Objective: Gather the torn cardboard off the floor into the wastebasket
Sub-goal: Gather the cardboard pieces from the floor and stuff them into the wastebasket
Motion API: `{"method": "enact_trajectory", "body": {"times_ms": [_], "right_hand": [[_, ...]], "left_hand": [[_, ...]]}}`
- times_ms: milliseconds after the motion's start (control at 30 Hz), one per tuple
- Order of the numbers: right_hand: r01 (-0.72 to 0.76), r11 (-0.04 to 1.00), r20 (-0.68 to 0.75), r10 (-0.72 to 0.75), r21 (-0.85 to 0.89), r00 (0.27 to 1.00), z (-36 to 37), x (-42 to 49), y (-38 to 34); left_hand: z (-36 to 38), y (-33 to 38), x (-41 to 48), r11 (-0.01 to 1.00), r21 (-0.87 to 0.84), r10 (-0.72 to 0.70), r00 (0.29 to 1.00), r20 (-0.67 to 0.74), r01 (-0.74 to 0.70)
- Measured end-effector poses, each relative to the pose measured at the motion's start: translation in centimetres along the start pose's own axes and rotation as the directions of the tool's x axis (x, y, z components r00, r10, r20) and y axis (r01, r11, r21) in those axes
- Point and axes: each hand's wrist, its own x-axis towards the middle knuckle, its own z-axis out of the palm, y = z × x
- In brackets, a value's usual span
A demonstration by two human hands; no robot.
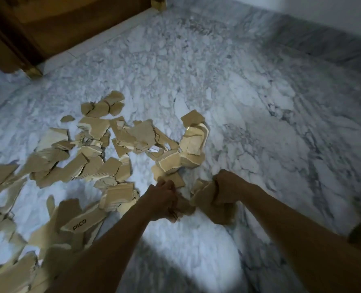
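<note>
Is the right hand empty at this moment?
No, the right hand grips a wad of torn cardboard, its fingers curled round it just above the marble floor.

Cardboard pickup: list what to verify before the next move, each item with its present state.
1. Right hand grips cardboard bundle: ok.
2. Left hand holds a scrap securely: cannot tell; fingers curled, view blurred.
3. Wastebasket in sight: not ok, nowhere in frame.
4. Floor free of cardboard: not ok; loose pieces lie left of the hands.
5. PICO-printed piece collected: not ok, on the floor.
</note>
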Motion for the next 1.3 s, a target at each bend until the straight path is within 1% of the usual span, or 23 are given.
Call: {"method": "enact_trajectory", "body": {"times_ms": [67,133,200,233,300,367,500,600,633,667,700,733,767,800,833,900,967,1067,1167,1233,1300], "right_hand": [[-0.016,0.999,-0.045,0.014,-0.032,0.999,1.6,0.4,-1.4],[-0.051,0.999,-0.123,0.049,-0.018,0.991,2.9,0.8,-2.6],[-0.07,0.998,-0.176,0.07,0.008,0.982,3.8,1.4,-3.0],[-0.077,0.997,-0.176,0.079,0.019,0.981,4.0,1.7,-3.0],[-0.101,0.994,-0.161,0.107,0.047,0.981,4.1,2.3,-2.5],[-0.123,0.99,-0.132,0.131,0.067,0.982,3.9,2.6,-2.2],[-0.12,0.992,-0.084,0.122,0.027,0.989,3.8,2.8,-2.1],[-0.082,0.997,0.018,0.082,0.004,0.996,2.5,2.9,-1.7],[-0.074,0.997,0.029,0.074,0.014,0.997,1.6,3.0,-1.5],[-0.071,0.997,0.006,0.07,0.041,0.997,0.4,3.2,-1.3],[-0.077,0.994,-0.036,0.08,0.079,0.996,-1.1,3.6,-1.2],[-0.079,0.991,-0.1,0.09,0.111,0.991,-2.5,4.2,-1.2],[-0.083,0.987,-0.16,0.106,0.14,0.981,-4.0,4.9,-1.3],[-0.091,0.98,-0.211,0.128,0.178,0.969,-5.2,5.5,-1.5],[-0.103,0.969,-0.236,0.156,0.224,0.959,-6.2,6.0,-1.9],[-0.103,0.957,-0.28,0.18,0.27,0.943,-7.2,7.2,-2.6],[-0.084,0.941,-0.331,0.198,0.327,0.923,-6.9,8.3,-3.0],[-0.057,0.887,-0.363,0.245,0.459,0.899,-5.7,9.0,-3.8],[-0.051,0.849,-0.38,0.288,0.526,0.879,-4.3,10.1,-4.0],[-0.042,0.825,-0.364,0.293,0.563,0.884,-3.8,10.2,-3.9],[-0.003,0.815,-0.332,0.24,0.58,0.912,-3.7,9.7,-3.2]], "left_hand": [[0.1,-0.8,-0.6,1.0,-0.013,0.023,1.0,0.003,-0.023],[0.4,-0.7,-0.8,0.998,0.01,0.062,0.998,-0.011,-0.062],[1.0,-0.3,-0.4,0.994,0.043,0.107,0.993,-0.053,-0.104],[1.2,-0.2,-0.2,0.994,0.037,0.11,0.991,-0.079,-0.107],[1.2,0.0,0.2,0.997,0.019,0.07,0.994,-0.085,-0.068],[1.0,0.1,0.5,0.999,0.038,0.013,0.998,-0.066,-0.01],[0.7,0.4,1.2,0.992,0.024,-0.12,0.993,-0.016,0.12],[0.7,0.2,1.2,0.988,0.09,-0.129,0.992,0.004,0.128],[0.9,0.1,1.0,0.988,0.089,-0.128,0.992,0.006,0.127],[1.1,0.1,0.9,0.989,0.079,-0.13,0.991,0.025,0.128],[1.2,0.0,0.8,0.992,0.06,-0.117,0.992,0.039,0.115],[1.3,-0.1,0.8,0.993,-0.011,-0.116,0.991,0.064,0.117],[0.9,0.0,0.9,0.995,-0.064,-0.076,0.996,0.056,0.08],[0.3,0.2,0.8,0.993,-0.103,-0.045,0.996,0.081,0.053],[-0.2,0.2,0.6,0.992,-0.123,0.009,0.997,0.077,0.001],[-0.3,-0.5,0.5,0.956,-0.281,-0.044,0.989,0.144,0.084],[-0.1,-2.0,0.4,0.938,-0.326,-0.087,0.99,0.107,0.117],[0.1,-4.2,0.5,0.915,-0.386,-0.12,0.992,0.024,0.12],[0.2,-5.4,0.2,0.845,-0.522,-0.16,0.986,-0.049,0.112],[1.1,-5.7,-0.2,0.777,-0.619,-0.182,0.982,-0.045,0.116],[1.9,-5.7,-0.2,0.71,-0.693,-0.198,0.98,-0.028,0.124]]}}
